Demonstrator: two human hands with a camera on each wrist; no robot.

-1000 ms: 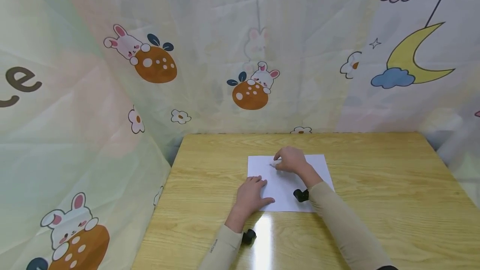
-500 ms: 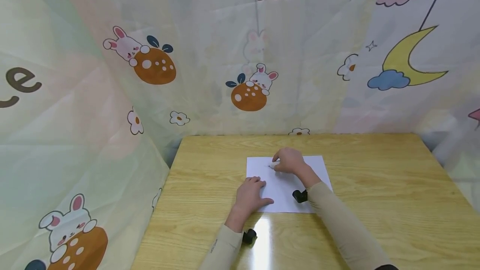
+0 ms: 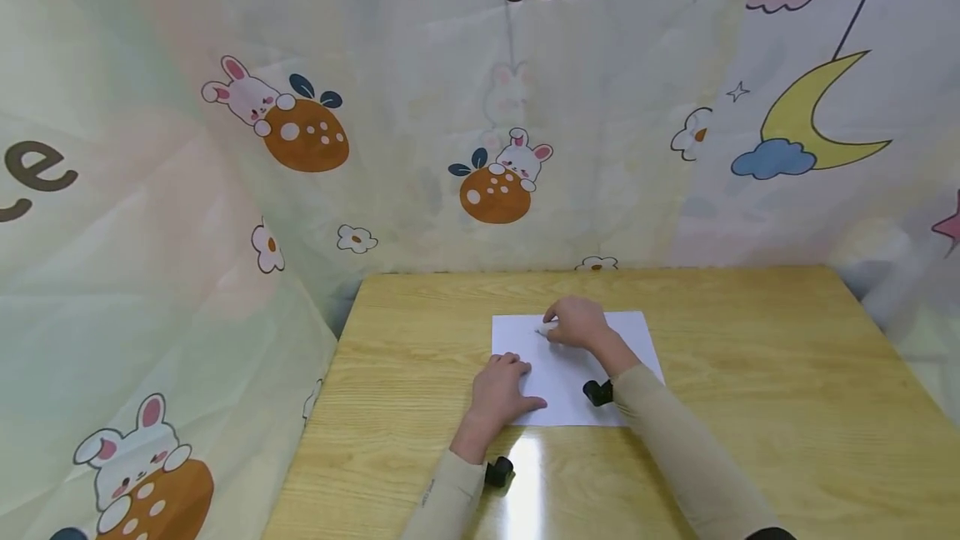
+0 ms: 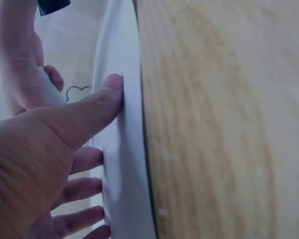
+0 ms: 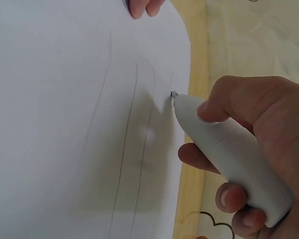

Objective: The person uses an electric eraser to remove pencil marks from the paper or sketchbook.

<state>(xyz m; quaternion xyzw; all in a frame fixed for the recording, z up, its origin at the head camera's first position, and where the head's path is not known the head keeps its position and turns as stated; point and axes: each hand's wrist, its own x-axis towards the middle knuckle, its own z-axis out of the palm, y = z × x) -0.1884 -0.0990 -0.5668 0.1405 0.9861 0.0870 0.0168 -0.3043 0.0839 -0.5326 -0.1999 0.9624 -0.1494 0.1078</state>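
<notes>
A white sheet of paper lies on the wooden table. My right hand grips a thick white pen-shaped tool, thumb and fingers curled round its body. Its small metal tip meets the paper near the far edge, at a faint line in the right wrist view. Several thin grey lines run roughly side by side across the sheet. My left hand rests on the paper's left side with fingers spread and thumb near the front edge.
The wooden table extends on both sides of the sheet. A printed cloth backdrop with rabbits and a moon hangs behind and to the left. Black wrist cameras sit under both sleeves.
The head view has shifted slightly, so the backdrop sits a little lower and further left. Both hands keep nearly the same places on the paper, and the right hand still holds the tool.
</notes>
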